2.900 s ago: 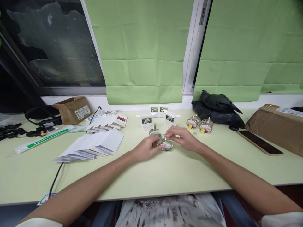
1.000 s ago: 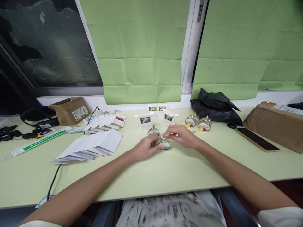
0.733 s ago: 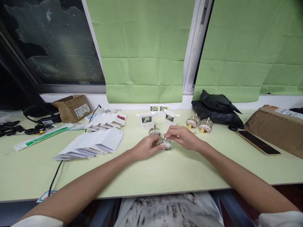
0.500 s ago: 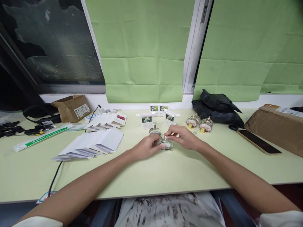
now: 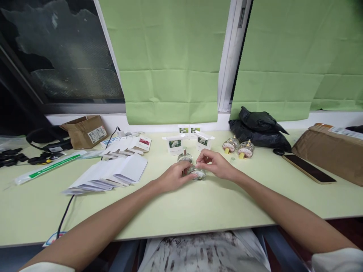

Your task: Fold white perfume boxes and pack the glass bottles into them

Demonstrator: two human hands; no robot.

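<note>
A round clear glass perfume bottle [image 5: 199, 174] stands on the table in front of me. My left hand [image 5: 177, 175] grips its left side between thumb and fingers. At the bottle's neck, the thumb and fingers of my right hand [image 5: 212, 163] are pinched together; they hide the top, so what exactly they hold there is unclear. Just behind stands a second glass perfume bottle [image 5: 185, 156] with a silver neck. Two small white boxes with flower pictures, a left one [image 5: 175, 145] and a right one [image 5: 203, 142], stand open-topped beyond the bottles.
Two decorated glass bottles with gold tops [image 5: 245, 149] stand to the right, near a black plastic bag [image 5: 259, 130]. A phone [image 5: 309, 169] and a brown parcel [image 5: 331, 151] lie farther right. Flattened white cartons [image 5: 109, 172] and an open cardboard box [image 5: 85, 132] are on the left.
My right hand's fingers have shifted very slightly at the bottle's neck. My left hand keeps its grip, and the view has moved a little.
</note>
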